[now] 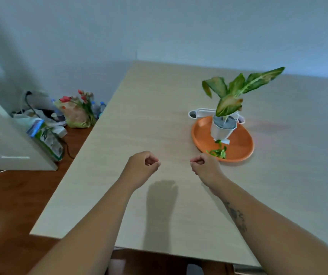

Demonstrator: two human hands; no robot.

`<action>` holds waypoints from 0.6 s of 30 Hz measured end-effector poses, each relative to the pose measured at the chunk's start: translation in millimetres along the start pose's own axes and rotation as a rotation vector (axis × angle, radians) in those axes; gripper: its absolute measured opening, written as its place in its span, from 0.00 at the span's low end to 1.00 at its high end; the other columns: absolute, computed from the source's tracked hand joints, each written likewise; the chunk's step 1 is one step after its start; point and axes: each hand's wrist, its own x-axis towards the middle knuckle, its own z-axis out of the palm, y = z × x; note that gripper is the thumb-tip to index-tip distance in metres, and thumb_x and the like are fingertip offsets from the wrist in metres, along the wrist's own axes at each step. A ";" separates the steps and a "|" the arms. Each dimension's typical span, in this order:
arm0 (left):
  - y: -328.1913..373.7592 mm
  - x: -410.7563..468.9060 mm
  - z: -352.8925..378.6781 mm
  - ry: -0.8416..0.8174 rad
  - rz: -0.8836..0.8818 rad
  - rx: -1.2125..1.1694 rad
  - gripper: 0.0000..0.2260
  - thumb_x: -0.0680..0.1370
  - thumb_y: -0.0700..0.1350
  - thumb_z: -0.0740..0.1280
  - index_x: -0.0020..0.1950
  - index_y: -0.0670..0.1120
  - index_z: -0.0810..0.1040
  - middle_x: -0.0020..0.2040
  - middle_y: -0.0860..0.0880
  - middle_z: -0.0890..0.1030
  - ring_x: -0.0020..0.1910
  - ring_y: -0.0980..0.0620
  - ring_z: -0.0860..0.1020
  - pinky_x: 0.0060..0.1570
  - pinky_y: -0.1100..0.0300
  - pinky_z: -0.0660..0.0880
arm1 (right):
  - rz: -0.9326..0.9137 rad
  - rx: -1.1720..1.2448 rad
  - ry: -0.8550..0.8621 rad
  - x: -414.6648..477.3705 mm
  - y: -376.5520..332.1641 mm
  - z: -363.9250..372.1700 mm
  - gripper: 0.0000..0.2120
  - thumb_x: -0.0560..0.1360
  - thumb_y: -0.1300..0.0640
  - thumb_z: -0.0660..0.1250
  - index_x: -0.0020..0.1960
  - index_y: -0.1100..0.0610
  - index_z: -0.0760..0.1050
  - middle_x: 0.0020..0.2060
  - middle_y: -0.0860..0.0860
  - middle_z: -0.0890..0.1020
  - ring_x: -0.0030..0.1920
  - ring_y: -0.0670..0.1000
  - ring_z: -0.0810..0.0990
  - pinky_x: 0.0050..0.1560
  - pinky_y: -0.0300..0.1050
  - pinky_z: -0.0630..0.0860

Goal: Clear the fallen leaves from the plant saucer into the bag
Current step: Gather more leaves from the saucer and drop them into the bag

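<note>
two hands: both over the table [119,116], bare forearms reaching in from the near edge, nothing gripped in either
left hand [143,163]: fingers curled into a loose fist, thumb against the index finger, empty as far as visible
right hand [204,164]: also curled into a loose fist, knuckles toward the left hand, empty; tattoo on that forearm
gap: hands apart, bare tabletop between them, hand shadow on the table just nearer than the left hand
saucer [240,147]: orange, flat on the table, just beyond and to the outer side of the right hand, near rim close to the knuckles but not touching
leaves [218,152]: small green clump on the saucer's near edge, the closest thing to the right hand
pot [221,131]: white, upright on the saucer, beyond the leaves, holding a plant [236,90] with broad variegated leaves
white item [200,112]: behind the saucer, partly hidden, cannot tell what it is
floor clutter [60,116]: far beyond the left hand, off the table's left side, bags, bottles, red flowers
</note>
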 end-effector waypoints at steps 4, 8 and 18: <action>30.9 41.5 52.1 -0.070 -0.001 0.013 0.06 0.73 0.48 0.71 0.49 0.50 0.81 0.44 0.54 0.81 0.41 0.54 0.78 0.40 0.63 0.73 | 0.001 -0.054 0.075 43.9 21.5 -54.0 0.06 0.73 0.62 0.66 0.48 0.56 0.78 0.36 0.48 0.76 0.36 0.47 0.73 0.34 0.38 0.69; 56.5 79.0 101.3 -0.154 0.038 0.090 0.15 0.73 0.48 0.71 0.60 0.50 0.77 0.57 0.54 0.78 0.53 0.53 0.75 0.50 0.61 0.70 | -0.032 -0.182 0.107 86.4 44.9 -99.8 0.09 0.71 0.64 0.64 0.41 0.49 0.75 0.37 0.46 0.74 0.40 0.49 0.73 0.38 0.39 0.71; 93.4 149.7 203.4 -0.274 0.167 0.390 0.27 0.73 0.52 0.71 0.70 0.51 0.70 0.69 0.51 0.73 0.68 0.48 0.70 0.65 0.51 0.70 | -0.157 -0.611 -0.145 146.3 98.2 -152.8 0.23 0.70 0.57 0.69 0.66 0.53 0.73 0.63 0.54 0.76 0.63 0.59 0.72 0.61 0.56 0.73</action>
